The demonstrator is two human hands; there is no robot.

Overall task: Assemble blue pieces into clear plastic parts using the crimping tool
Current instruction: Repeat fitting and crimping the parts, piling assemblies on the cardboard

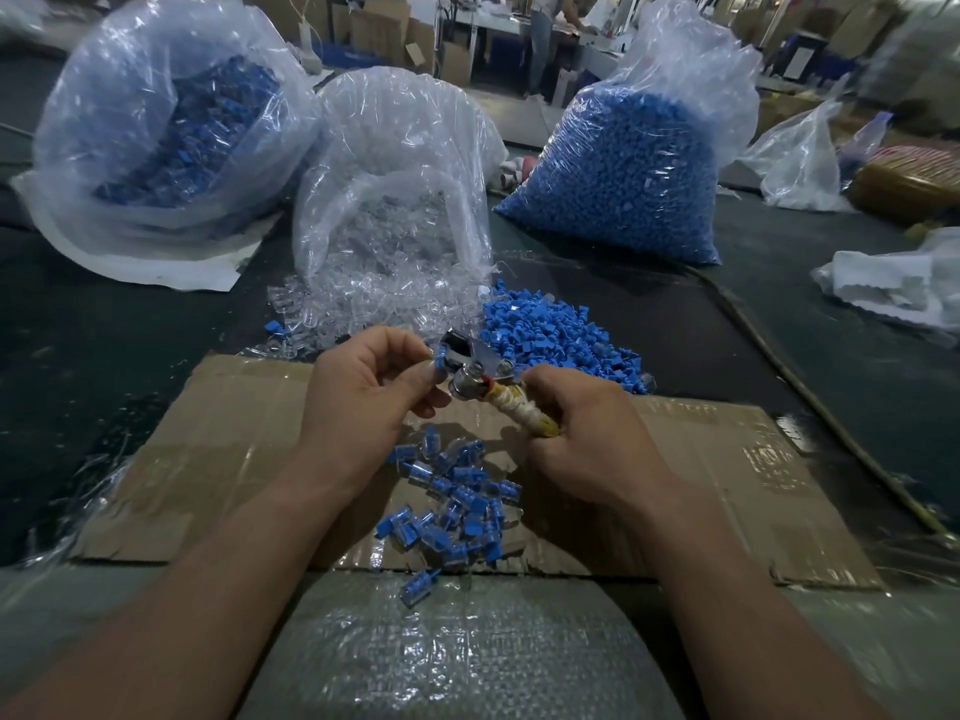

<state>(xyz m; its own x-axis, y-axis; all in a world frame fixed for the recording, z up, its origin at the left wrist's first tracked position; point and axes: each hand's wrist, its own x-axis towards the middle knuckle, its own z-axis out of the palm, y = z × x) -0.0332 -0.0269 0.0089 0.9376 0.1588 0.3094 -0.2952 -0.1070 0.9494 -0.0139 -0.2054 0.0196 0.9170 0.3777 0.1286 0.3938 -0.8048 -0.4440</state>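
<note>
My left hand (363, 387) pinches a blue piece (441, 358) in a clear part and holds it at the metal jaws of the crimping tool (470, 368). My right hand (587, 433) grips the tool's yellow wrapped handle (524, 413). Below my hands, a pile of assembled blue-and-clear parts (457, 506) lies on a flattened cardboard sheet (218, 449). Loose blue pieces (550, 330) are heaped just beyond the tool. Clear plastic parts (363, 309) spill from an open bag (395, 189).
A bag of blue pieces (623, 168) stands at the back right. A bag of assembled parts (171, 132) stands at the back left. Crumpled plastic bags (893, 283) lie at the right. A cord (810, 397) runs along the dark floor. Woven plastic sheet (457, 646) covers the near edge.
</note>
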